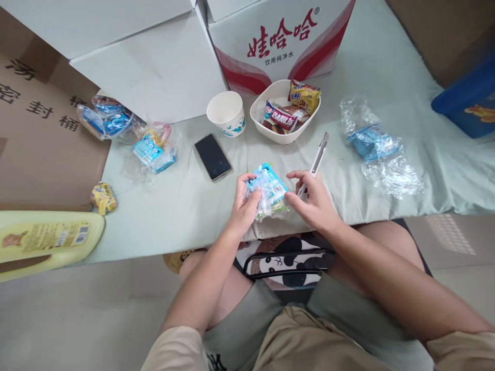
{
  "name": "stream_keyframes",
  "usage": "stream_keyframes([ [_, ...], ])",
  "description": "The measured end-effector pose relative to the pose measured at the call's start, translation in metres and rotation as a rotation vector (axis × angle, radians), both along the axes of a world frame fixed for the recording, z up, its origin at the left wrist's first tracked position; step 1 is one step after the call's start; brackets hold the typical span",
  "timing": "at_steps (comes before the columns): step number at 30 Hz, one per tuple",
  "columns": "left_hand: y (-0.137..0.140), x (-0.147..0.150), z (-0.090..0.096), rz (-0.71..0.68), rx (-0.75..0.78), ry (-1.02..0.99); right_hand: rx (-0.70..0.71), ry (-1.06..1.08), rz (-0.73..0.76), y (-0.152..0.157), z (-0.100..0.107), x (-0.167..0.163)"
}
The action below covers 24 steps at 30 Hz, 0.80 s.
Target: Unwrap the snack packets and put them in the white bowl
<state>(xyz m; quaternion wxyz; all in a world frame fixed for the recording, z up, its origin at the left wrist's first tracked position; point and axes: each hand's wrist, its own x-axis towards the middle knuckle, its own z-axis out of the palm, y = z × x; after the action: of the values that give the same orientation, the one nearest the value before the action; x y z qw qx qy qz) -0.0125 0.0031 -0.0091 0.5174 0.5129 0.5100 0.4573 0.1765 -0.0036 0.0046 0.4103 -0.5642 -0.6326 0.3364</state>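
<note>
A pale green cloth (185,206) covers the low surface, with cardboard boxes behind it, one white box (278,36) printed in red; at the near edge both hands meet over a small blue packet in clear wrap (268,190); the left hand (243,203) curls around the packet's left side, fingers closed on it; the right hand (315,201) pinches the packet's right edge with its fingertips while also gripping a grey utility knife (317,159) that points away up the cloth; beyond lie a black phone (212,156), a paper cup (226,113) and a white bowl (257,116) of wrapped snacks; crumpled clear wrappers (381,154) lie to the right, more blue packets (150,149) to the left.
</note>
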Motion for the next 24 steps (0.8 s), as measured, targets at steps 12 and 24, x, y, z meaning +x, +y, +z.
stream_keyframes([
  [12, -0.005, 0.000, 0.000, -0.363, 0.116, 0.133, -0.128, 0.112, 0.125, 0.007, -0.014, -0.001],
  [24, -0.002, 0.002, 0.002, -0.314, 0.075, 0.175, -0.069, 0.032, 0.130, 0.007, -0.019, -0.002],
])
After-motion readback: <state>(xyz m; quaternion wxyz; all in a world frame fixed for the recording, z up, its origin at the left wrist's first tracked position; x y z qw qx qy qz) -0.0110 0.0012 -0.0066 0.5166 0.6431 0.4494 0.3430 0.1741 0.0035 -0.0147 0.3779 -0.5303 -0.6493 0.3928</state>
